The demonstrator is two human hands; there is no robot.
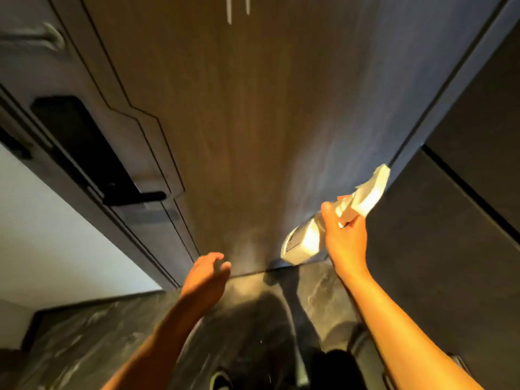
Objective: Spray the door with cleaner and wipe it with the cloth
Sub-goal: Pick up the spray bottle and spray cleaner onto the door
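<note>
The brown wood-grain door (239,122) fills the middle of the view, with pale drip streaks near its top. My right hand (347,240) is low at the door's right side, close to the panel. It grips a white spray bottle (302,242) whose body points down and left toward the door's bottom edge. The same hand holds a crumpled white cloth (368,192) that sticks up past the fingers. My left hand (208,274) hovers near the door's bottom edge, loosely cupped and holding nothing.
A black electronic lock (81,142) with a lever handle (135,198) sits on the door's left part. A white wall (50,235) lies to the left and a dark panel (450,235) to the right. Below is dark marble floor (92,339).
</note>
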